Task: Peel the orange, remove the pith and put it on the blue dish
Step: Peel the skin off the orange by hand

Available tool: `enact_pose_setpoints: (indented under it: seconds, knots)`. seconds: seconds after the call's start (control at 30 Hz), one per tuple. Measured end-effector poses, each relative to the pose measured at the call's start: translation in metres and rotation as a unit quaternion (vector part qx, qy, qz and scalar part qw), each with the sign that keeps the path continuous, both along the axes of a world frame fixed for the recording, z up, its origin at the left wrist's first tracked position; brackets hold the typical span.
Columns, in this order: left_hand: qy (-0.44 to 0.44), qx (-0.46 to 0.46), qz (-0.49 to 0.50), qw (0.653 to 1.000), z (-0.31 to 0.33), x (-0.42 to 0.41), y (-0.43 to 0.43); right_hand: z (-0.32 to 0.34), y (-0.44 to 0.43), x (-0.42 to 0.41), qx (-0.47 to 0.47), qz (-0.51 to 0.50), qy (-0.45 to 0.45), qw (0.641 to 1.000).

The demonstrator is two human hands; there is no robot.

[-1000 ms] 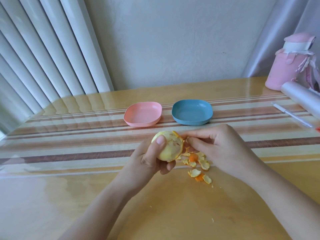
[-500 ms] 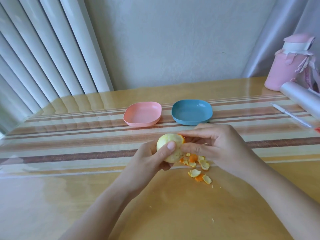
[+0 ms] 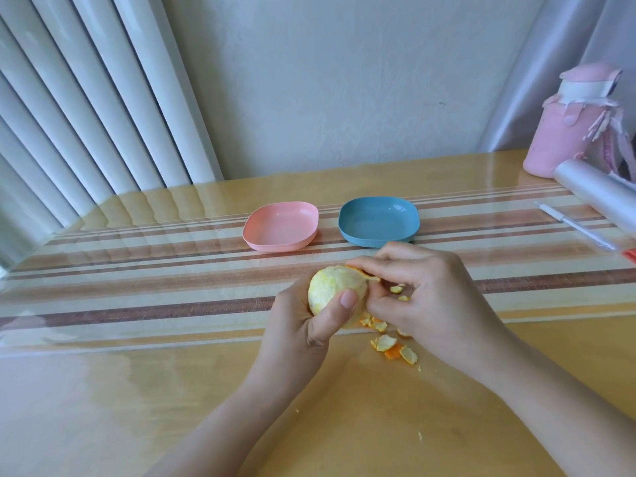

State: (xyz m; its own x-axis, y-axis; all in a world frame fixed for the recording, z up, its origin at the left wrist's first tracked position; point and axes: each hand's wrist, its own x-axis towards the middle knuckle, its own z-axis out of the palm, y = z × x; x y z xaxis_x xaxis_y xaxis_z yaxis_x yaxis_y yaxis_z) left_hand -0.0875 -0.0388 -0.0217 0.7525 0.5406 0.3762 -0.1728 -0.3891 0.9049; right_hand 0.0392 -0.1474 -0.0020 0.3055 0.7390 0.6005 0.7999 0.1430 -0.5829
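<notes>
Between left hand (image 3: 298,339) and right hand (image 3: 432,297), round pithy orange (image 3: 332,287), perhaps part-peeled

A room in a home, it seems: a wooden desk (image 3: 378,442) with a striped cloth (image 3: 137,304) under a clear glossy cover (image 3: 86,390), white vertical blinds (image 3: 86,115) behind its far left corner, and a pink drinking bottle (image 3: 564,132) and a pen (image 3: 574,227) on its far right side.

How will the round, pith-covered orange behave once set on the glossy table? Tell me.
The round, pith-covered orange would probably roll on the glossy table: no flat side shows. Its matte pith likely grips well; the left hand holds it by thumb and fingers.
</notes>
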Motion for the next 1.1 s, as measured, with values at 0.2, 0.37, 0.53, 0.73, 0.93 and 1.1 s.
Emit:
enact_pose_setpoints:
  seconds: [0.2, 0.37, 0.53, 0.73, 0.93, 1.1]
  knots:
    - [0.017, 0.002, 0.028, 0.999, -0.002, 0.0, 0.002, 0.001, -0.002, -0.001, -0.05, 0.006, 0.082, 0.995]
    - [0.041, 0.001, 0.004, 0.999, 0.001, -0.002, 0.001, 0.003, -0.002, 0.002, -0.046, 0.002, 0.063, 0.997]
    - [0.083, -0.089, -0.051, 0.991, 0.004, -0.006, 0.011, 0.004, -0.002, 0.004, -0.054, 0.028, 0.153, 0.986]
    - [0.036, -0.249, -0.158, 0.955, 0.006, -0.003, 0.016, 0.007, 0.0, 0.005, -0.033, 0.052, 0.234, 0.97]
    - [0.041, -0.259, -0.147, 0.954, 0.003, -0.003, 0.022, 0.001, 0.001, 0.009, -0.051, -0.019, 0.091, 0.994]
    - [0.023, -0.308, -0.137, 0.941, 0.003, -0.001, 0.023, 0.004, 0.0, 0.009, -0.059, 0.001, 0.126, 0.99]
